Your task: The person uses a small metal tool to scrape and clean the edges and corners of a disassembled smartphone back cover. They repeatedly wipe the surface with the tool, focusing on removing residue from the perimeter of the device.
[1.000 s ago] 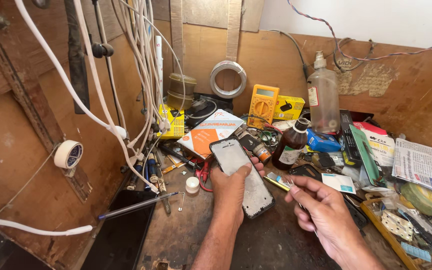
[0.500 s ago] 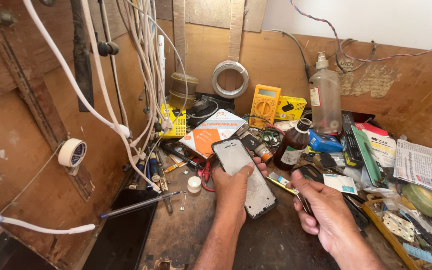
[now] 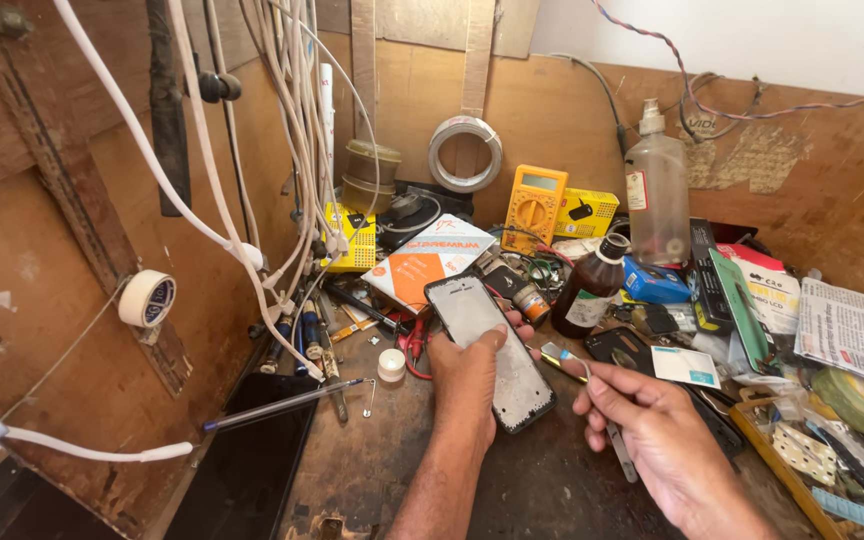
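A: Item one, left hand [image 3: 467, 385]?
B: Closed around a phone frame [image 3: 492, 350], dark-rimmed with a pale inner face. It is gripped from its left edge, the thumb laid across the face and fingertips showing past the right edge. It is held low over the desk [image 3: 392, 460]. The long axis runs from upper left, away from the body, to lower right.

A: Item two, right hand [image 3: 652, 440]?
B: Pinched shut on metal tweezers [image 3: 592, 400], which are held between thumb and fingers. The upper end is pointed up-left toward the phone frame's right edge and lies just beside it; whether it touches cannot be told. The frame lies to the left of this hand, and the left hand is the nearer one, being already on it.

A: Surroundings, listed outward?
B: A small white cap [image 3: 391, 364] near the left of the frame. An orange-and-white packet [image 3: 427, 262] and a brown glass bottle [image 3: 588, 293] behind it. A yellow multimeter [image 3: 534, 208] and a clear plastic bottle [image 3: 657, 190] stood farther back by the wooden wall. A tape roll [image 3: 465, 153] hung on that wall. White cables [image 3: 282, 150] hung at the left.
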